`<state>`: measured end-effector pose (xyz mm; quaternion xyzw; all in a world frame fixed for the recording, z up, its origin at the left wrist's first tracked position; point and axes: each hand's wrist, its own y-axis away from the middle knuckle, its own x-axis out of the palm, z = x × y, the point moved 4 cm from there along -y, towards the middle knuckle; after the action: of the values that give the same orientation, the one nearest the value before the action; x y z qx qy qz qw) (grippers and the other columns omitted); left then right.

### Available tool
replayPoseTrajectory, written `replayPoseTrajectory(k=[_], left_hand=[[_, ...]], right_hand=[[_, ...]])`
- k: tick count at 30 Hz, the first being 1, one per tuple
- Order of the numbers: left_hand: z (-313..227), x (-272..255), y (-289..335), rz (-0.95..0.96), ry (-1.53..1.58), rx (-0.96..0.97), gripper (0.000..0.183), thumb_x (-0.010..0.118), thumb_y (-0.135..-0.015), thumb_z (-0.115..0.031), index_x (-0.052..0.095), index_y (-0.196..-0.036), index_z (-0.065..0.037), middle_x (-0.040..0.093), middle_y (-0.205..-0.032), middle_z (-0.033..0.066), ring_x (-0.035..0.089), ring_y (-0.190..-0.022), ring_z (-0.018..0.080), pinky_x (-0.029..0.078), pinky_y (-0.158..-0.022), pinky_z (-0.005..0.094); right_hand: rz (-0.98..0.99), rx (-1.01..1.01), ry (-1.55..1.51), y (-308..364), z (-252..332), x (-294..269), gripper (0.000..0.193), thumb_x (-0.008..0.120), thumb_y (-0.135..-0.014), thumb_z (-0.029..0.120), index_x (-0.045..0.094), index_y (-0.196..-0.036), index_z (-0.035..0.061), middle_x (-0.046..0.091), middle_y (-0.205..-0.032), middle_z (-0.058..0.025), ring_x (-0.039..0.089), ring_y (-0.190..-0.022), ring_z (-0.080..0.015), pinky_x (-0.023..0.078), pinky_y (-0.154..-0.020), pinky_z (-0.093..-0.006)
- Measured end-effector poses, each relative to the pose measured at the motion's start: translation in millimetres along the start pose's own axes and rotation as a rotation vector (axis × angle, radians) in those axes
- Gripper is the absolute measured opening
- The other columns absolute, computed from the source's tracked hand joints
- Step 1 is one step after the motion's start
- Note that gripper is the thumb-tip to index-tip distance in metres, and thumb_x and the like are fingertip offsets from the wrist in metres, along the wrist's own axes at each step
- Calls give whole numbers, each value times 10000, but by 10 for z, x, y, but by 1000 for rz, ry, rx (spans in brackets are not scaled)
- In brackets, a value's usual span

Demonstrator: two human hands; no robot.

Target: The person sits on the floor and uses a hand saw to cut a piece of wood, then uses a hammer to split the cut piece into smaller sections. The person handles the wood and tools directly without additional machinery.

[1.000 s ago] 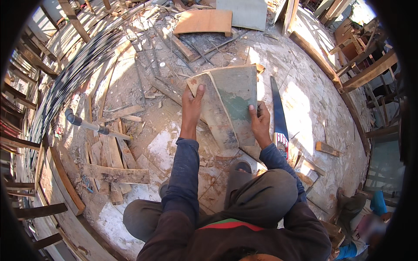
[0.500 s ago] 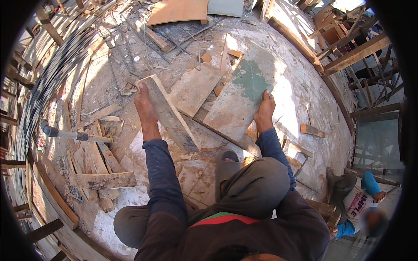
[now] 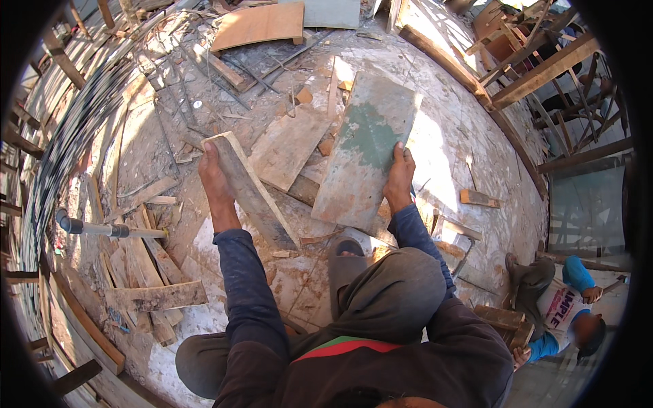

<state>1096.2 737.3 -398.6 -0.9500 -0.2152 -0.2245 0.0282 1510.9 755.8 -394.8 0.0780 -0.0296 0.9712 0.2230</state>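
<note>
My left hand (image 3: 216,182) is closed on the far left end of a narrow wooden plank (image 3: 253,192), thumb on top. The plank is tilted on edge and slants down toward my feet. My right hand (image 3: 400,178) grips the right edge of a wide, worn board (image 3: 350,183) with a patch of green paint, its thumb laid on the face. Between the two lies a flat piece of weathered board (image 3: 289,146), partly over another length of wood. My fingers under both held pieces are hidden.
Scrap planks (image 3: 146,255) lie in a heap at left beside a grey pipe (image 3: 102,228). A bundle of long dark rods (image 3: 75,122) curves along the left. A brown panel (image 3: 262,27) lies at the far side. Another person (image 3: 561,306) is at lower right, beyond a wood block (image 3: 476,198).
The green-patched board has turned a little and come slightly nearer, with my right hand still on it. The plank in my left hand has hardly moved against the floor. The whole view has shifted.
</note>
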Motion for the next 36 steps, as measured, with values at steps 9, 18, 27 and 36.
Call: replayPoseTrajectory(k=[9, 18, 27, 36], left_hand=[[-94, 61, 41, -52, 94, 60, 518, 501, -1036, -440, 615, -1168, 47, 680, -1026, 81, 646, -876, 140, 522, -801, 282], [77, -112, -70, -108, 25, 33, 597, 480, -1048, -414, 510, -1365, 90, 601, -1309, 159, 555, -1188, 210, 396, -1045, 317], [231, -479, -112, -180, -549, 24, 493, 531, -1012, -431, 636, -963, 48, 596, -802, 84, 497, -770, 172, 438, -717, 360], [351, -635, 131, -192, -532, -92, 506, 527, -1010, -458, 618, -865, 18, 499, -738, 14, 431, -721, 139, 405, -673, 329]], right_hand=[[-54, 304, -165, 0, -221, -79, 364, 470, -1048, 311, 578, -1133, -26, 613, -1066, -116, 598, -961, -223, 496, -853, -396], [136, -62, 214, 238, 106, 201, 290, 527, -1047, 307, 594, -1003, 29, 626, -920, -34, 556, -829, -110, 469, -742, -272], [79, -119, 690, 2, -101, 7, 284, 538, -1011, 225, 606, -1060, -47, 637, -904, -95, 577, -798, -168, 472, -729, -331], [-7, 494, 128, -154, -1719, -29, 362, 510, -1012, 204, 548, -1185, -112, 626, -1034, -157, 625, -875, -252, 525, -735, -409]])
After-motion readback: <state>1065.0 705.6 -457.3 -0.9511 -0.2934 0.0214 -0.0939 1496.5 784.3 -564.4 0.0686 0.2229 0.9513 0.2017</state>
